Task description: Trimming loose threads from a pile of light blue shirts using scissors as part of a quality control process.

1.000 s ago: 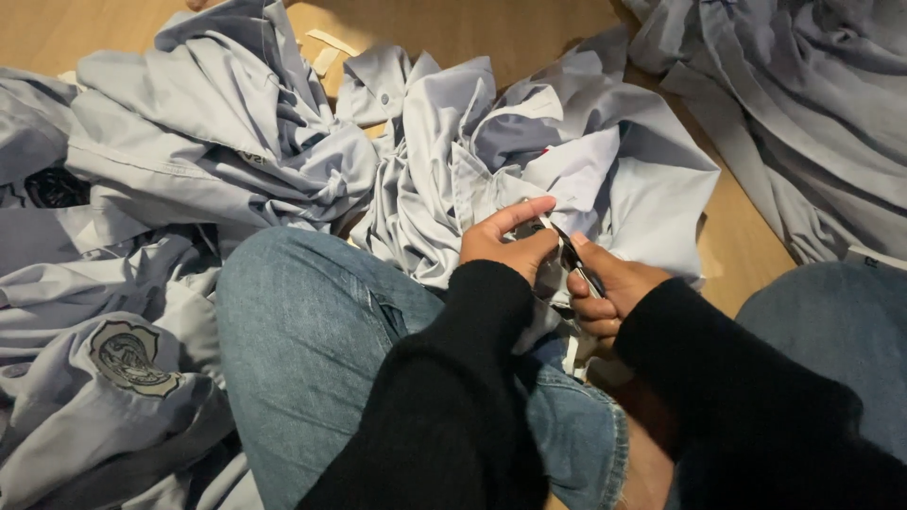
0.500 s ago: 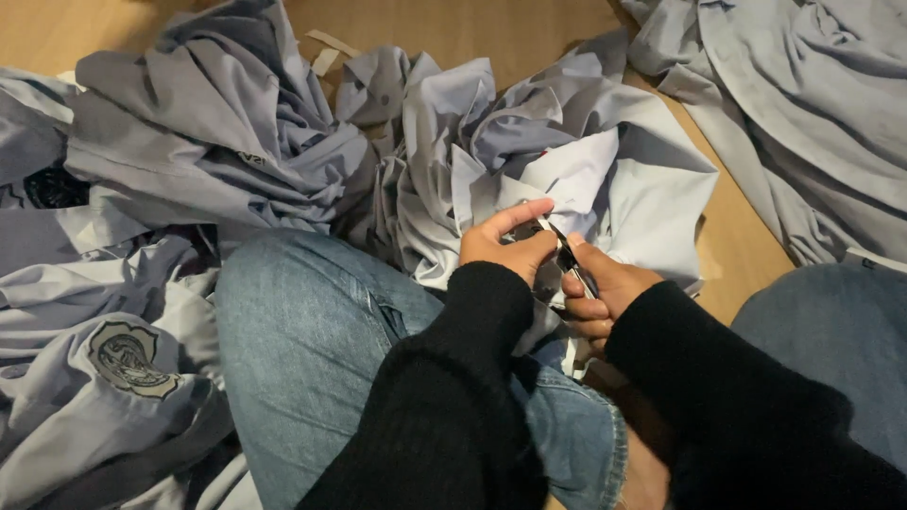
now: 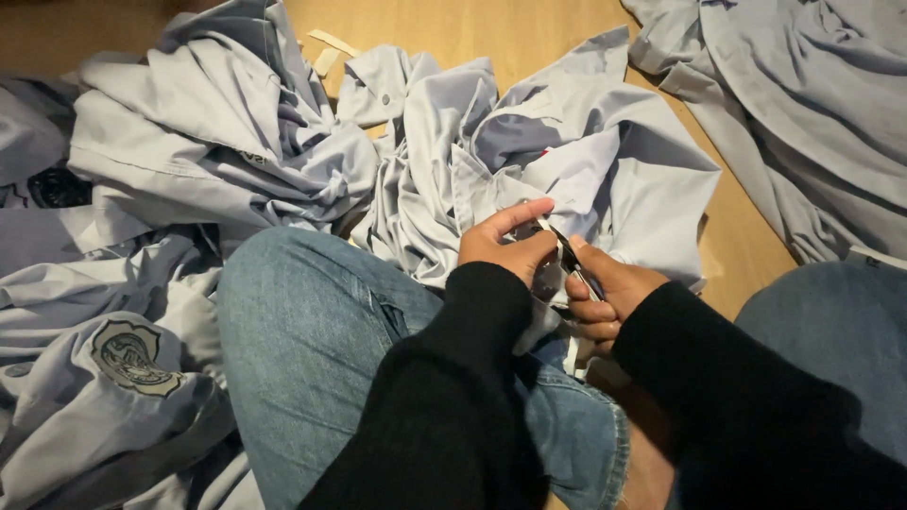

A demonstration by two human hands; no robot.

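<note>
I sit on a wooden floor with a pale grey-blue shirt [image 3: 605,161] bunched over my lap. My left hand [image 3: 505,244] pinches a fold of its fabric between thumb and fingers. Right beside it, my right hand [image 3: 605,293] grips a small dark cutting tool [image 3: 567,253], its tip pointing up against the pinched cloth. Both arms wear black sleeves. What the tool touches under the fingers is hidden.
Heaps of similar grey shirts lie at the left [image 3: 217,142] and the upper right [image 3: 803,104]. One at the lower left carries a round embroidered badge [image 3: 128,354]. My jeans-clad knees [image 3: 312,321] frame the hands. Cloth strips [image 3: 331,47] lie on the bare floor [image 3: 472,28].
Both hands stay in nearly the same place with the tool at the cloth; the left-hand fingers shifted slightly on the fold. The view drifted a little.
</note>
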